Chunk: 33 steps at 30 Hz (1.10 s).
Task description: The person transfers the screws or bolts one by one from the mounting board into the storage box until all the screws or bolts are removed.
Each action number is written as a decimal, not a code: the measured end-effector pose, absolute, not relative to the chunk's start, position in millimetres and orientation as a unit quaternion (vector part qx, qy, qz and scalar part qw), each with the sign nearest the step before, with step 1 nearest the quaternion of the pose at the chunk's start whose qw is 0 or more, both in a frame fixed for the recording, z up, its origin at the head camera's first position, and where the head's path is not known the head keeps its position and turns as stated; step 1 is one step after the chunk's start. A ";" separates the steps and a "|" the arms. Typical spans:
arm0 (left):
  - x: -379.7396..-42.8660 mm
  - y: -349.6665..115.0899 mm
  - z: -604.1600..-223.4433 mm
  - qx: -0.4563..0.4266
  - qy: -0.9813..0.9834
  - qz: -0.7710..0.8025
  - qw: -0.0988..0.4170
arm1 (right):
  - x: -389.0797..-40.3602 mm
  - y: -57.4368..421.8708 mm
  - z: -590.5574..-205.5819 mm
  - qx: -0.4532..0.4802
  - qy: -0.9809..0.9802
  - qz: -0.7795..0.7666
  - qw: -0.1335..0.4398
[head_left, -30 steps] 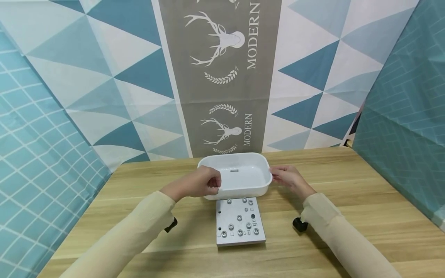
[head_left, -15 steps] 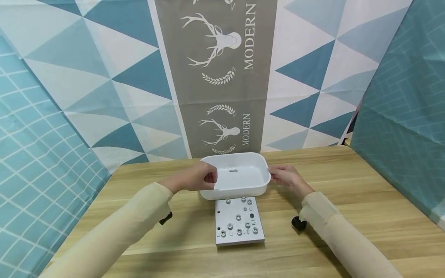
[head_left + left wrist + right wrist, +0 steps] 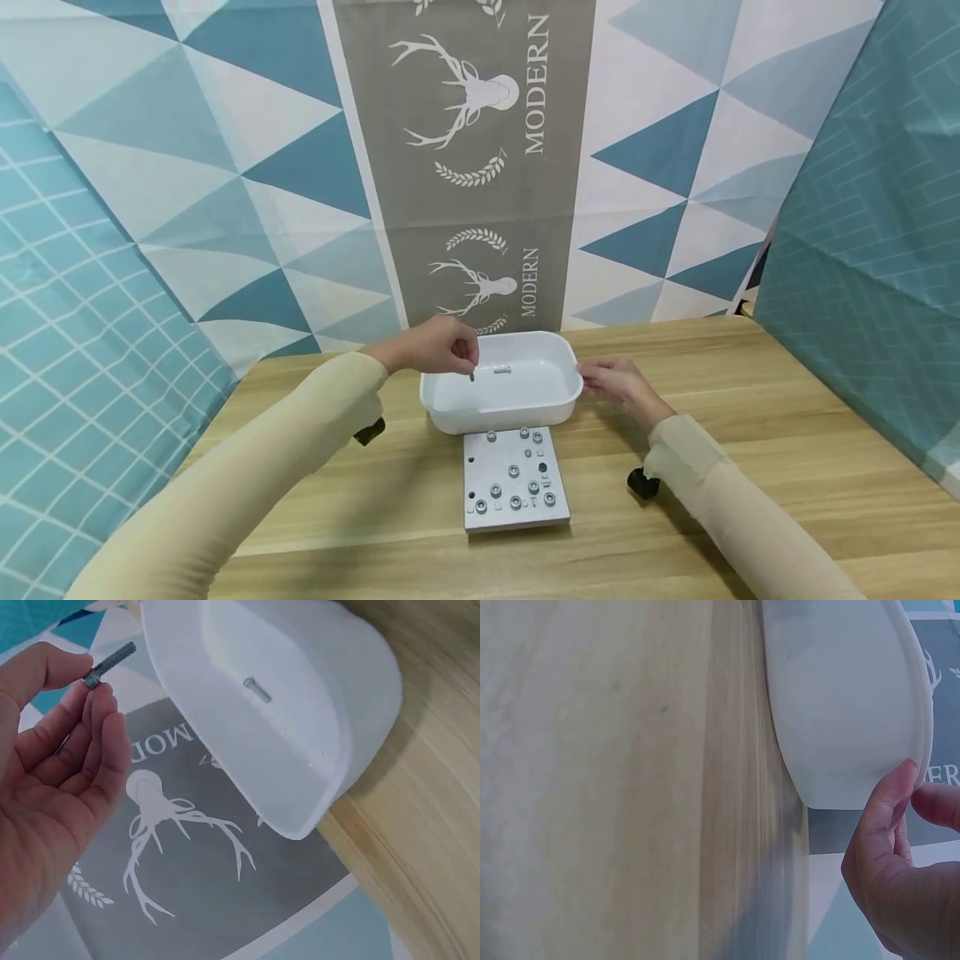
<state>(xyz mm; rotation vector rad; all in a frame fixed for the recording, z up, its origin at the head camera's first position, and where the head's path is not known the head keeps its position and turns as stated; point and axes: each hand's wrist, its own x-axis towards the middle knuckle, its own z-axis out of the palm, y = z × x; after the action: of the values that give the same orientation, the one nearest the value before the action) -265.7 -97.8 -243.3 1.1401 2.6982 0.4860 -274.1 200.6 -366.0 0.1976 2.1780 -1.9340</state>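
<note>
Between thumb and fingertip, my left hand (image 3: 438,346) pinches a small threaded bolt (image 3: 112,664) by its head, the shaft pointing away from the fingers. In the head view this hand is raised over the left end of a white tray (image 3: 517,408). A second bolt (image 3: 502,370) lies on the tray's floor; it shows in the left wrist view too. My right hand (image 3: 617,382) holds the tray's right rim, thumb and fingers meeting at the edge in the right wrist view. In front of the tray lies a metal plate (image 3: 491,467) fitted with several socket-head bolts.
The tray and plate rest on a wooden table (image 3: 697,467). Behind it hangs a patterned cloth (image 3: 495,192), with blue cloths at both sides. A black device (image 3: 642,485) hangs below the right sleeve; another (image 3: 370,431) is under the left.
My left hand has risen from near the tray's left front rim, and the bolt now shows below its fingers. The right hand stays at the tray's right rim.
</note>
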 end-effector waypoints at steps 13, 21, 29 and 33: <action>-297.5 -99.4 -244.3 0.341 0.920 0.176 0.073 | -274.8 198.9 -367.7 0.071 0.747 -0.653 0.105; -307.6 -99.9 -245.3 0.302 0.926 0.215 0.070 | -274.1 198.7 -367.6 0.078 0.745 -0.654 0.103; -317.8 -101.0 -251.3 0.265 0.919 0.280 0.079 | -272.3 198.1 -366.7 0.077 0.746 -0.654 0.102; -322.4 -102.5 -257.5 0.238 0.905 0.338 0.099 | -273.6 198.3 -368.4 0.076 0.747 -0.652 0.101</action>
<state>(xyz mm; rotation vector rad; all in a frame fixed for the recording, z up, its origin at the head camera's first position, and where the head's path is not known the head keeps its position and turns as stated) -322.4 -102.5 -257.5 0.7052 2.6769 1.0005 -273.6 198.3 -368.4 0.2237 2.2069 -1.9270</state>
